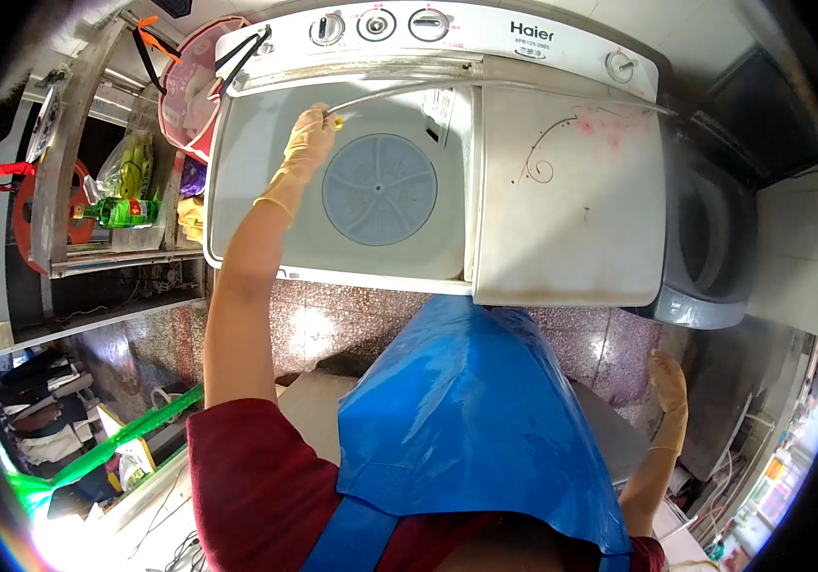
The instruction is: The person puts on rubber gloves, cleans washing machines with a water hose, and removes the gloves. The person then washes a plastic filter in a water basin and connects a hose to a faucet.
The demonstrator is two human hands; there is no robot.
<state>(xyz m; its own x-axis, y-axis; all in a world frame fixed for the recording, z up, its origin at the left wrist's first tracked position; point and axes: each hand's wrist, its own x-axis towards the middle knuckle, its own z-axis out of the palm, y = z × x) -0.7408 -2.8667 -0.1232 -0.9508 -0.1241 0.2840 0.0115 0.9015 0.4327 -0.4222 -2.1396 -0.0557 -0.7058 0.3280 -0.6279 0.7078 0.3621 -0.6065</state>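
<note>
My left hand [310, 133], in a pale yellow rubber glove, is closed around the end of a thin grey hose [399, 91]. It is over the open wash tub [266, 229] of a white Haier twin-tub washing machine. A ribbed round pulsator [378, 189] shows on the tub's floor, to the right of my hand. The hose runs right, over the closed lid [571, 210] of the other side. My right hand [669, 381], gloved too, hangs low at my right side with nothing visible in it; its fingers look loosely apart.
A control panel with knobs [430, 25] runs along the machine's back. To its right stands a dark grey washing machine [704, 229]. On the left are a pink basket [180, 105] and a shelf with a green bottle [121, 213]. My blue apron [475, 400] faces the machine's front.
</note>
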